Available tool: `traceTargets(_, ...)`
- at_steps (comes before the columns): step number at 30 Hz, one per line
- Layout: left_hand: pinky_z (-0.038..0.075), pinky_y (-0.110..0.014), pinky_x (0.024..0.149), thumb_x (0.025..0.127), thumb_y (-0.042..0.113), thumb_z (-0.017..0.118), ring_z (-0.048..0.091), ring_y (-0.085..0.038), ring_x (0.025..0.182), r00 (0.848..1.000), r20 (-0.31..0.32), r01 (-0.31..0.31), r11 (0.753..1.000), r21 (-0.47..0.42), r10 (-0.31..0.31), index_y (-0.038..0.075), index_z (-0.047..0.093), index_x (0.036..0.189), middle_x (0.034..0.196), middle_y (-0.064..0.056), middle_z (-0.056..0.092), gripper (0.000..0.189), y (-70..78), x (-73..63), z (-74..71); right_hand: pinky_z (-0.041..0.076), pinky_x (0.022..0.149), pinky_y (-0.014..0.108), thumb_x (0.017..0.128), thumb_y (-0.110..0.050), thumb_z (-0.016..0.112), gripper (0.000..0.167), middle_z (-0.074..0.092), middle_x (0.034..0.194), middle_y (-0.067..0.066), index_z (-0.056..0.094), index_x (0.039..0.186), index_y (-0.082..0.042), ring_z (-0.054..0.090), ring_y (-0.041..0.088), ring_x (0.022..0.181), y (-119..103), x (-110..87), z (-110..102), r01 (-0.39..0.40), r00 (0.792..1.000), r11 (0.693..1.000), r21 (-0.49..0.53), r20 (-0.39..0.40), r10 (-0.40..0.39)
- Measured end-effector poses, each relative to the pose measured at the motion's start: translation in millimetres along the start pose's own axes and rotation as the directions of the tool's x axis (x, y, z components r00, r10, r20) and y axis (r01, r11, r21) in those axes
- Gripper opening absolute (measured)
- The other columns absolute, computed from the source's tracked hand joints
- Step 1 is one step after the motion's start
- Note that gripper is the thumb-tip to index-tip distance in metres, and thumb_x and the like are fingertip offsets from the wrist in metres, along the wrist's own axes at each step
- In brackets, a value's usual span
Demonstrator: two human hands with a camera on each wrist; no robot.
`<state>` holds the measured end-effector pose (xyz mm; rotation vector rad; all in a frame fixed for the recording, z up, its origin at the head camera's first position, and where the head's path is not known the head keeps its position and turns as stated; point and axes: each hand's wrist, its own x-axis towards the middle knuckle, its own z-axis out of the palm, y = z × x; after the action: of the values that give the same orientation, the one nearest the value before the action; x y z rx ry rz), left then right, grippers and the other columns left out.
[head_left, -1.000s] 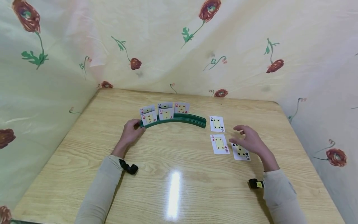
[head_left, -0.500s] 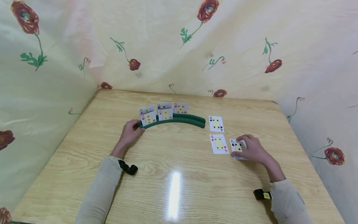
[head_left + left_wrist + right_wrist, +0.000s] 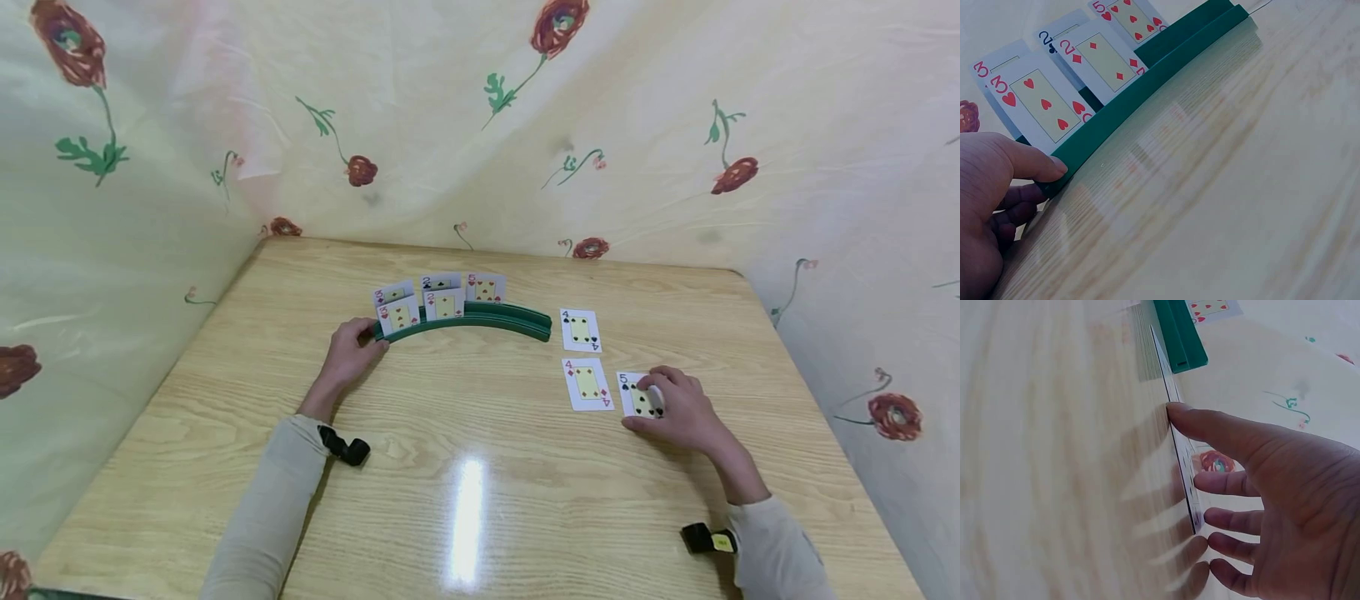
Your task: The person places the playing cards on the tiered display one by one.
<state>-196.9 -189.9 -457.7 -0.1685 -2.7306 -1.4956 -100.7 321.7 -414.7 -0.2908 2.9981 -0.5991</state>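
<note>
My left hand grips the left end of a curved green card holder, thumb in front and fingers behind. Red threes stand there, with the three of hearts in front. Beside them the two of diamonds overlaps a black two, and the five of hearts stands farther right. At the right, my right hand bends over the five of spades, thumb at its near edge and forefinger on its face, pinching it. The hand hides the card's right side.
Face up on the wooden table, the four of spades lies off the holder's right end. Below it is the four of diamonds, left of the right hand. Flowered sheeting surrounds the table's back and sides.
My right hand has come down from above onto the five of spades, its thumb moving to the near edge. The left hand and the holder stay in place.
</note>
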Motion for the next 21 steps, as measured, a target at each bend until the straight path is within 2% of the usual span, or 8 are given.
traceTargets(6,0.040,-0.038,0.092,0.091,0.007,0.065,0.052,-0.032,0.108,1.000,0.001,-0.001,1.000,0.002,0.001,-0.008,0.062,0.125,0.119,-0.025,0.062,0.037,1.8,0.1,-0.6,0.038,0.090,0.065,0.077,-0.037,0.084,0.056,0.048,0.133,0.034,0.062,0.112,0.001,0.042,0.056,0.117,-1.7,0.0,0.0,-0.014,1.000,1.000,0.006,0.007,0.014)
traceTargets(16,0.040,-0.038,0.093,0.092,0.006,0.065,0.053,-0.032,0.107,1.000,-0.001,-0.012,1.000,-0.011,0.012,-0.008,0.063,0.124,0.119,-0.026,0.062,0.036,0.2,1.7,-0.8,0.036,0.094,0.068,0.074,-0.040,0.087,0.063,0.037,0.138,0.041,0.060,0.114,0.001,0.035,0.057,0.122,-3.5,7.5,-3.0,-0.117,0.991,0.992,0.040,0.071,0.114)
traceTargets(21,0.041,-0.039,0.093,0.092,0.007,0.065,0.052,-0.031,0.107,1.000,0.010,0.000,1.000,-0.014,0.001,-0.008,0.062,0.126,0.120,-0.026,0.061,0.037,-0.5,1.7,-0.3,0.035,0.091,0.066,0.071,-0.041,0.089,0.081,0.038,0.137,0.042,0.051,0.129,0.002,0.036,0.056,0.119,-6.4,7.1,-3.6,-0.152,0.987,0.988,0.019,0.050,0.151)
